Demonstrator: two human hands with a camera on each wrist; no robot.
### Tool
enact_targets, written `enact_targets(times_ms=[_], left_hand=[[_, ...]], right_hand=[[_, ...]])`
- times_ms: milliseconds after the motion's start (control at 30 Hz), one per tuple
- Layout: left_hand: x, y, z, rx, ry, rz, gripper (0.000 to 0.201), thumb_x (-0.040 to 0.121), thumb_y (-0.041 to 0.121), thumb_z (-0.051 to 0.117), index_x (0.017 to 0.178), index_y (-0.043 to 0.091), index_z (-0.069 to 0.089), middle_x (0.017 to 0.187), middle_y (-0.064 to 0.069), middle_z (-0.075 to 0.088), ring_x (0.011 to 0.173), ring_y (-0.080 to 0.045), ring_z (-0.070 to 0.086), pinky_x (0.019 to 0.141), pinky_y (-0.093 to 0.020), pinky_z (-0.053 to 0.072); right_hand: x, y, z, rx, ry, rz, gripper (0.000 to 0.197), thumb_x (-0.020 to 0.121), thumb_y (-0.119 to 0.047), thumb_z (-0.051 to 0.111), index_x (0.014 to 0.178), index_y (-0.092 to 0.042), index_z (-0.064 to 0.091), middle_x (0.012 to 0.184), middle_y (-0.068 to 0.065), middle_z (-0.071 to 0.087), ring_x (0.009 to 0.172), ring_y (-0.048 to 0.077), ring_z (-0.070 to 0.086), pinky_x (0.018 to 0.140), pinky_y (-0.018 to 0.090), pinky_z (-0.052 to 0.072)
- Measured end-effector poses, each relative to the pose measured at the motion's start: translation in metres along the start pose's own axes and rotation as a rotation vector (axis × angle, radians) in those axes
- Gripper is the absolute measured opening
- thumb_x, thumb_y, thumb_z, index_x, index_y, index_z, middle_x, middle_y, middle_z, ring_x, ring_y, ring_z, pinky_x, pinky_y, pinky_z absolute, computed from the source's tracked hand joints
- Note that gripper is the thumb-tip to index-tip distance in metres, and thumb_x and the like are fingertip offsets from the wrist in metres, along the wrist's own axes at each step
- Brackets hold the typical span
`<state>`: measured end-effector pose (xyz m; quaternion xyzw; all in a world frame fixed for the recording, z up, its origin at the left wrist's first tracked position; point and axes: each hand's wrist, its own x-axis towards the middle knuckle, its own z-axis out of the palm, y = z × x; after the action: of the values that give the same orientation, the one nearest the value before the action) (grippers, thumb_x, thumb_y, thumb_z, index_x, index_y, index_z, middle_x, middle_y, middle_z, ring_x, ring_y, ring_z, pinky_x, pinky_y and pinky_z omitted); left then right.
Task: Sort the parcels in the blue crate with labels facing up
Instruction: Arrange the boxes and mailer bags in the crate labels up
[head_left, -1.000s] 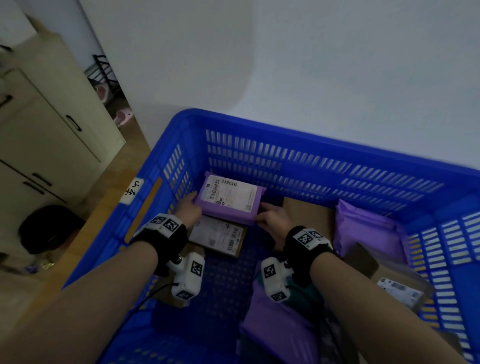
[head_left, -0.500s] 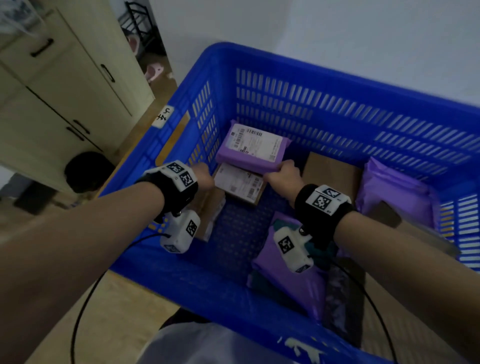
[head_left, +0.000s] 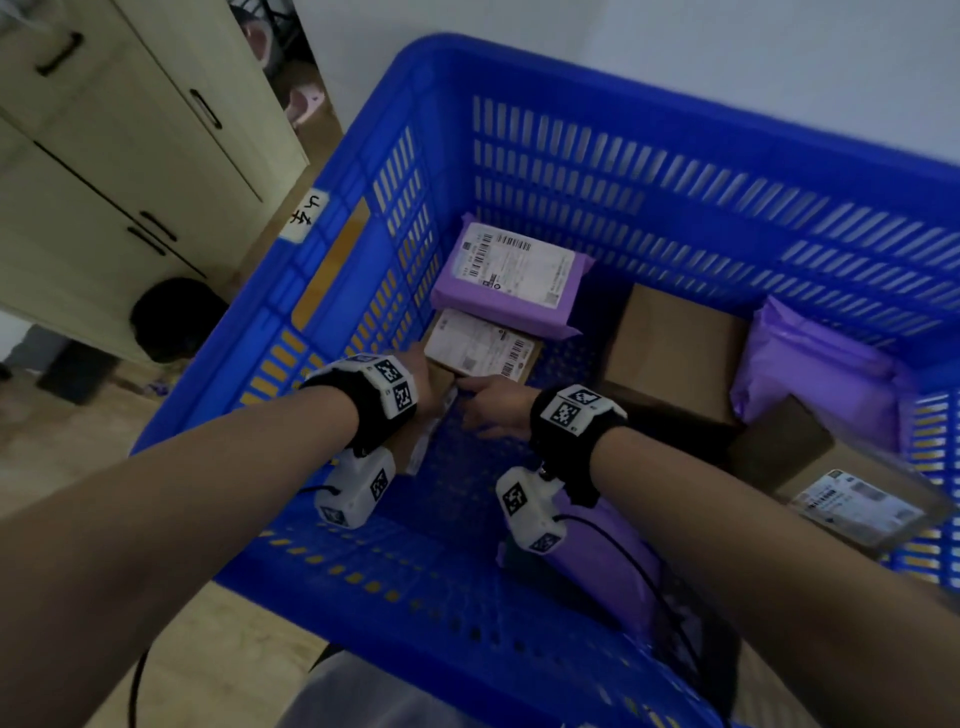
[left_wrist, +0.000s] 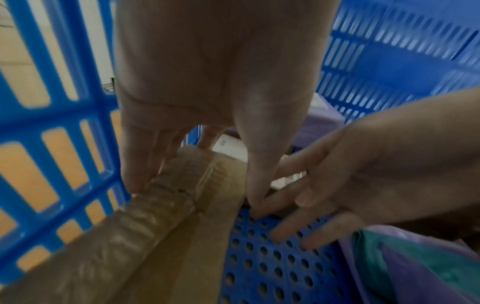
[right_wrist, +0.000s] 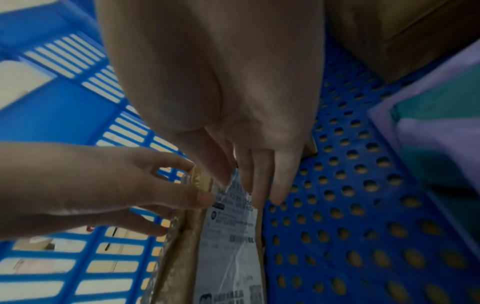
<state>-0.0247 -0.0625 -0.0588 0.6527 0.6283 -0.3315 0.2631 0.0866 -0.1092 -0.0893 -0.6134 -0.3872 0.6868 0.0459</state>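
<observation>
Hands both at a flat brown cardboard parcel (left_wrist: 182, 216) standing on edge against the slotted left wall of the blue plastic crate (head_left: 332, 291), left hand (right_wrist: 109, 185) pinching its top edge, right hand (left_wrist: 324, 185) with straight fingers on its labelled face; next, probably tipping flat, label upward.

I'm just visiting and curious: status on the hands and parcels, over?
Left hand pinches the brown parcel standing on edge by the crate wall. Right hand fingers straight on its label side. Purple parcel already label up. Nothing blocking.
</observation>
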Motion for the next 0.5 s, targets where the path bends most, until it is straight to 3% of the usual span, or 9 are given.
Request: enact_targets(times_ms=[67,133,233,300,400,500], left_hand=[[0.003,0.000,0.006,-0.023,0.055,-0.006,0.078,0.090,0.046,0.055,0.145,0.004,0.019,0.133,-0.020,0.048,0.102,-0.030,0.057,0.077,-0.037,0.048],[0.008,-0.002,0.011,-0.008,0.062,-0.017,0.066,0.095,0.038,0.050,0.144,0.006,0.021,0.141,-0.020,0.040,0.123,-0.034,0.048,0.095,-0.040,0.044],[0.010,-0.005,0.003,-0.089,0.023,0.006,0.080,0.084,0.050,0.060,0.143,0.009,0.024,0.136,-0.019,0.045,0.118,-0.034,0.053,0.091,-0.041,0.050],[0.005,-0.007,-0.002,-0.120,0.015,0.029,0.088,0.078,0.055,0.063,0.143,0.009,0.025,0.135,-0.015,0.047,0.116,-0.032,0.054,0.089,-0.038,0.051],[-0.004,-0.008,-0.009,-0.187,0.007,0.032,0.097,0.075,0.056,0.068,0.146,0.010,0.021,0.144,-0.013,0.040,0.126,-0.031,0.047,0.091,-0.035,0.047],[-0.020,-0.006,-0.021,-0.334,-0.024,0.078,0.083,0.079,0.044,0.070,0.143,0.010,0.030,0.138,-0.011,0.045,0.125,-0.029,0.048,0.083,-0.030,0.044]], right_hand=[[0.003,0.000,-0.004,0.058,-0.006,0.026,0.056,0.093,0.005,0.044,0.145,-0.014,0.035,0.144,0.014,0.045,0.129,0.030,0.048,0.101,0.036,0.044],[0.003,0.000,-0.005,0.091,-0.010,0.042,0.059,0.093,0.004,0.044,0.145,-0.022,0.035,0.142,0.009,0.047,0.124,0.023,0.051,0.099,0.032,0.044],[0.003,0.003,-0.007,0.085,0.001,0.045,0.054,0.092,0.000,0.049,0.142,-0.020,0.041,0.124,0.009,0.056,0.107,0.018,0.056,0.087,0.028,0.045],[0.001,0.003,-0.010,0.074,0.001,0.053,0.047,0.093,-0.007,0.053,0.138,-0.015,0.045,0.125,0.009,0.057,0.112,0.021,0.056,0.086,0.029,0.046],[-0.006,0.003,-0.014,0.069,0.014,0.053,0.045,0.093,-0.019,0.057,0.137,-0.012,0.047,0.131,0.006,0.055,0.113,0.020,0.056,0.085,0.029,0.047],[-0.023,0.005,-0.023,0.043,0.060,0.027,0.043,0.093,-0.025,0.058,0.133,-0.010,0.049,0.131,0.008,0.055,0.118,0.022,0.055,0.093,0.033,0.046]])
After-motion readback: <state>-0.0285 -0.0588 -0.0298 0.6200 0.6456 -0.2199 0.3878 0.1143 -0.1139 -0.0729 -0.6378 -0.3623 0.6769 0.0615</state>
